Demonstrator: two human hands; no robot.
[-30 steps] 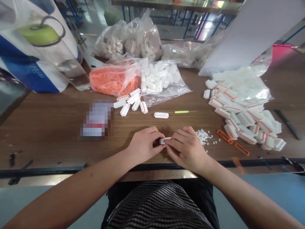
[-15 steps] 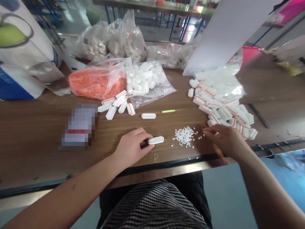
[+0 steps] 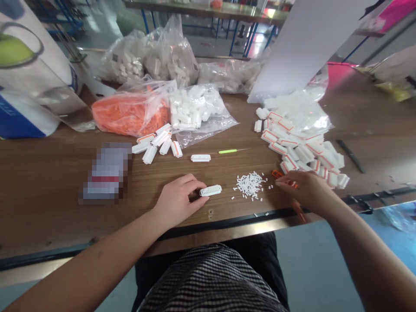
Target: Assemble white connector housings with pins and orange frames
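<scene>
My left hand (image 3: 178, 200) rests on the wooden table (image 3: 58, 216) and pinches a white plastic connector block (image 3: 211, 190) by its left end. My right hand (image 3: 304, 190) lies further right, fingers curled down over an orange plastic clip (image 3: 278, 175); the fingertips touch it, and another orange piece shows under the wrist. Between the hands lies a small heap of tiny white pins (image 3: 249, 185). Just beyond my right hand spreads a pile of white blocks with orange clips (image 3: 302, 149).
Behind are a bag of orange parts (image 3: 128, 113), bags of white parts (image 3: 195, 108), a few finished blocks (image 3: 157, 143), a lone white block (image 3: 200, 158), a green-handled pick (image 3: 232, 151), a blurred-out box (image 3: 105, 172) and a white board (image 3: 305, 39).
A second ago both hands worked the white block together. My right hand has let go and moved right onto the orange clip; my left hand keeps hold of the block.
</scene>
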